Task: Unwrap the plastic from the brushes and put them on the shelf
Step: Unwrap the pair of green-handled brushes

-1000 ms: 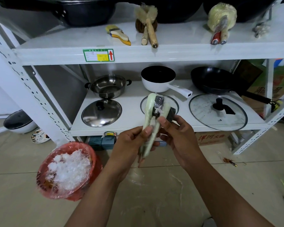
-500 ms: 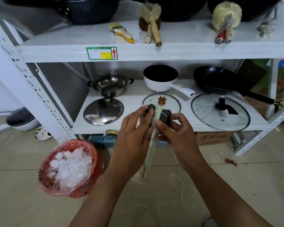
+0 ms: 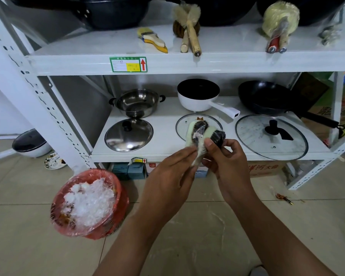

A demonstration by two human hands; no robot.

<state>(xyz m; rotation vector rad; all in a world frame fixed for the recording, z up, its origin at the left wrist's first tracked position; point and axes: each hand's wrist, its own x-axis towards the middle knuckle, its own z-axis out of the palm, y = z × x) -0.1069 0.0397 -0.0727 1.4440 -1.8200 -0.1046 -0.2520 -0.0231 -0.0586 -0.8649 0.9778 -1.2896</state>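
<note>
Your only view comes from the wide-angle camera on your head, facing forward and down, with your left hand (image 3: 167,180) and right hand (image 3: 228,163) close at centre, the white shelf (image 3: 227,64) just beyond, tiled floor (image 3: 28,248) below.

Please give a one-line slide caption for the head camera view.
Left hand and right hand hold plastic-wrapped brushes before a white shelf.

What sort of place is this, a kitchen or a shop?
Probably a kitchenware shop or stockroom: white metal shelving with a green label on its edge, a steel pot and glass lid laid out, cardboard cartons stored underneath.
</note>
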